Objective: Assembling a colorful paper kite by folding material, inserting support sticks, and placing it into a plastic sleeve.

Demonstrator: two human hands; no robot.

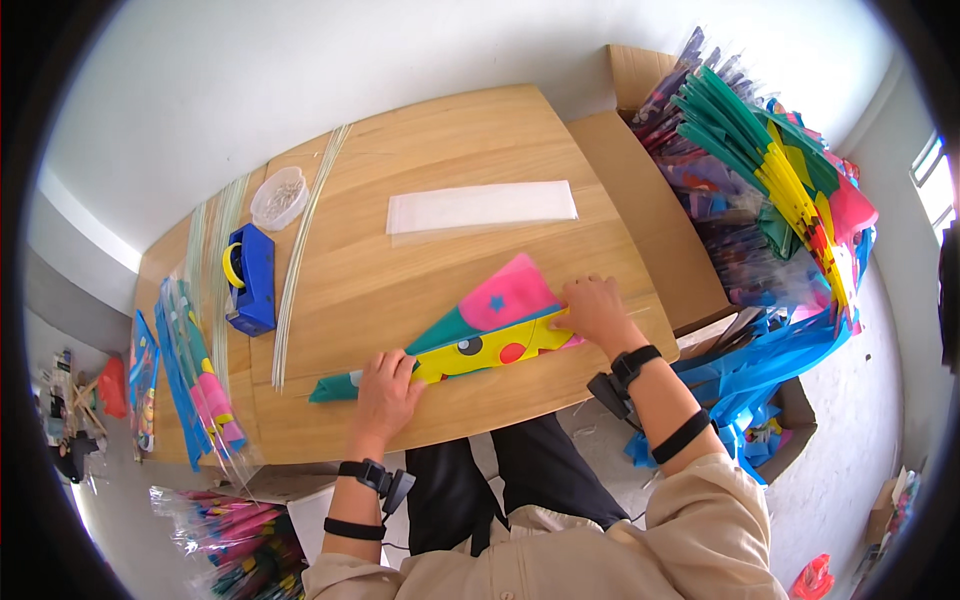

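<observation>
The wooden table spreads out beyond both hands; to the right of the right hand a cardboard box holds a heap of folded kites in green, yellow and pink, with blue plastic spilling below it. Under both hands lies the folded kite, a long narrow triangle in pink, green and yellow, its tip pointing past the left hand; beyond it, further from the person, lies a flat clear sleeve. Left of the left hand run thin pale rods, then a blue tape dispenser and a small clear dish; packed kites lie at the table's far left edge.

The left hand rests flat, fingers spread, pressing the narrow end; the right hand rests on the wide end, fingers curled at its edge, gripping nothing that I can see.

The thin film looks slippery; uneven pressure could let the folds slide apart or crease; a sideways sweep of the left forearm might scatter the rods.
</observation>
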